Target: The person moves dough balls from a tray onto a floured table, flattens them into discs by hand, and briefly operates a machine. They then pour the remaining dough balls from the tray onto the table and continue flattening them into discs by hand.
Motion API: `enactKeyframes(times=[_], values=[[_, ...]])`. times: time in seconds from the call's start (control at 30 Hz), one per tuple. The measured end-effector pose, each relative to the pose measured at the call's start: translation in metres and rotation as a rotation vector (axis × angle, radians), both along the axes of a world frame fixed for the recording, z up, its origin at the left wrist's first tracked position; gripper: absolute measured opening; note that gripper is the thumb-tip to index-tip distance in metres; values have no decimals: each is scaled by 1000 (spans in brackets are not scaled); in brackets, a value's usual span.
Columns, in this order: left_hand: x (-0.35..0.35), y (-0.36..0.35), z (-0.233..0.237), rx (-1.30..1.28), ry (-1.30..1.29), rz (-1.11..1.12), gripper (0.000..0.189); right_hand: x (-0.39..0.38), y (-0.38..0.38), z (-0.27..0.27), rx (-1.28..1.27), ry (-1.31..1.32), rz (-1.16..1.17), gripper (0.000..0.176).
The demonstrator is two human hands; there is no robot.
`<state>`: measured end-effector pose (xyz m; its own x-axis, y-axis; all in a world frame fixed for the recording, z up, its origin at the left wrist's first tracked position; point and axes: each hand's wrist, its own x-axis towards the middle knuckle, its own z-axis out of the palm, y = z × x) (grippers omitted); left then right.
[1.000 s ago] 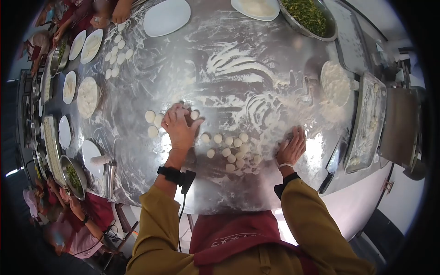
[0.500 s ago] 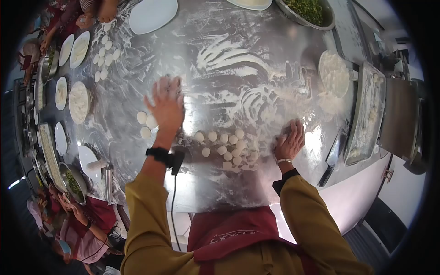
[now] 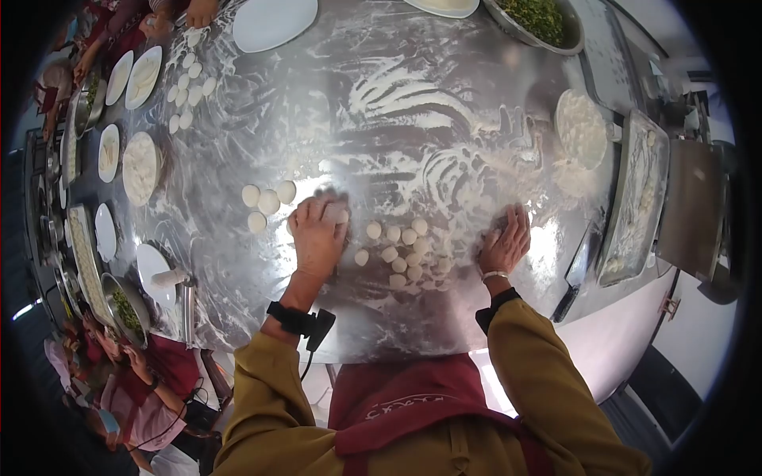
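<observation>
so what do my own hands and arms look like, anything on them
Both hands are bare, without gloves. The left hand has a black strap at its wrist with a black box and a thin dark cable. The right hand has a pale, narrow bracelet and a black band. Both sleeves are mustard-coloured.
</observation>
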<state>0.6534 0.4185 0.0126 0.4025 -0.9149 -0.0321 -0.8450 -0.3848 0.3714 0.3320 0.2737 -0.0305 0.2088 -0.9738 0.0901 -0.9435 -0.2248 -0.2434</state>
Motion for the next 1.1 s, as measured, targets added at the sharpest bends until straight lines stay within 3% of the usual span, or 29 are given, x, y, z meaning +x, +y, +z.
enactKeyframes(times=[0.03,0.13,0.2,0.27,0.33,0.47,0.5,0.53,0.6,0.7,0.8,0.93,1.1], values=[[-2,-7,12,44,30,39,53,0,-1,-1,0,2,1,61],[-3,-47,34,-163,-82,88,60,-1,0,-2,14,11,-7,62],[-7,-58,-16,-33,-189,-6,60,1,0,0,30,5,-14,62],[-3,-73,-37,13,-263,-57,60,0,-5,-14,3,17,-12,63],[5,-60,-33,24,-281,-103,60,-12,11,-9,29,43,-22,63],[35,-43,-17,-51,-361,81,59,-5,-2,-9,34,21,-14,65],[32,-38,-1,-13,-261,-39,54,-4,-2,-7,41,18,-15,65],[26,-36,5,-100,123,-161,46,-4,-1,-5,49,14,-13,65],[2,-26,15,8,340,-305,37,-4,-1,-4,51,14,-12,65],[-12,-17,1,111,266,-349,32,-4,1,-4,56,24,-23,65],[-9,-22,-7,-69,13,-168,28,-5,-1,-4,52,19,-24,65],[-13,-54,29,-151,-57,16,55,-3,-1,-3,49,15,-21,66],[-23,-86,-30,-3,-193,-179,63,-6,0,-13,36,5,-21,65]])
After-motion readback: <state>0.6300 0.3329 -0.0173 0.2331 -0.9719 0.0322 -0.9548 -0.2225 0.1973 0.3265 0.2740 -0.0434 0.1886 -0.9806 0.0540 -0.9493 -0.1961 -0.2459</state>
